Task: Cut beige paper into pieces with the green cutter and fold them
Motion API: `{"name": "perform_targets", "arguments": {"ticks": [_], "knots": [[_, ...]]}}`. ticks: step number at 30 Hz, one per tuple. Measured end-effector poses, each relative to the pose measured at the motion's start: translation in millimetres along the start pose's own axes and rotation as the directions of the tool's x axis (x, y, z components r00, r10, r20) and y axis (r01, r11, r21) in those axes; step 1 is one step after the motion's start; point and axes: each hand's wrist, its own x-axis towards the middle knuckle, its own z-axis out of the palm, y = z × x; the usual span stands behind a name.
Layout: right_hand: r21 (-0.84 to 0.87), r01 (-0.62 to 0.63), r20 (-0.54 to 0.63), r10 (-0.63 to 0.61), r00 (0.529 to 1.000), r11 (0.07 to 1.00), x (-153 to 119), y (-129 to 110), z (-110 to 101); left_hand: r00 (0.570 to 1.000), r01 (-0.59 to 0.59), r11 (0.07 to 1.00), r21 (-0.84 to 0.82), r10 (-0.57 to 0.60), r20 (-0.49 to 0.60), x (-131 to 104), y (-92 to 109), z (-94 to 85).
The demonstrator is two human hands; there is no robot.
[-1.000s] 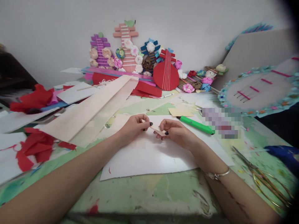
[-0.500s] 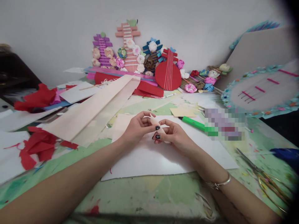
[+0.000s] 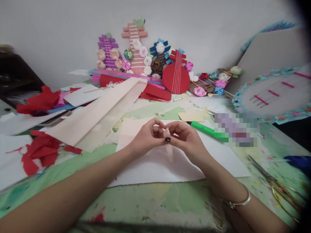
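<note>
Between my two hands is a small strip of cream crepe paper (image 3: 169, 153), its upper end pinched and its lower end hanging down. My left hand (image 3: 152, 134) is closed on it from the left, thumb against fingers. My right hand (image 3: 186, 137) pinches it from the right, the dark-nailed thumb in front. The fingertips of both hands meet and partly hide the paper. Below them lies a white sheet (image 3: 136, 171). A green marker-like tool (image 3: 206, 130) and a yellowish paper piece (image 3: 191, 116) lie just beyond my right hand.
Gold-handled scissors (image 3: 269, 178) lie at the right. A long folded cream paper (image 3: 102, 111) and red paper scraps (image 3: 41, 152) cover the left. Paper lutes with flowers, one red (image 3: 176, 76), lean on the back wall. A flower-edged oval panel (image 3: 274, 94) stands right.
The paper strip has turned from slanting across my fingers to hanging downward below them. My hands have drawn closer together, with fingertips now meeting at the strip's top.
</note>
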Motion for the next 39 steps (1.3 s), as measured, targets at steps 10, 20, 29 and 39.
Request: {"name": "perform_targets", "arguments": {"ticks": [10,20,29,39], "knots": [[0.241,0.087,-0.148,-0.052,0.988,0.967,0,0,-3,0.980,-0.191,0.964,0.186,0.198,-0.018,-4,-2,7.1],[0.254,0.113,-0.216,-0.057,0.975,0.961,3,2,-8,0.944,-0.279,0.902,0.329,0.320,-0.077,-7,-4,5.1],[0.053,0.106,-0.243,-0.090,0.966,0.993,3,0,-14,0.913,-0.284,0.842,0.459,0.384,-0.139,-4,-3,-3.0],[-0.108,0.044,-0.269,-0.072,0.960,0.993,5,0,-19,0.900,-0.260,0.804,0.534,0.402,-0.166,-3,1,-6.5]]}}
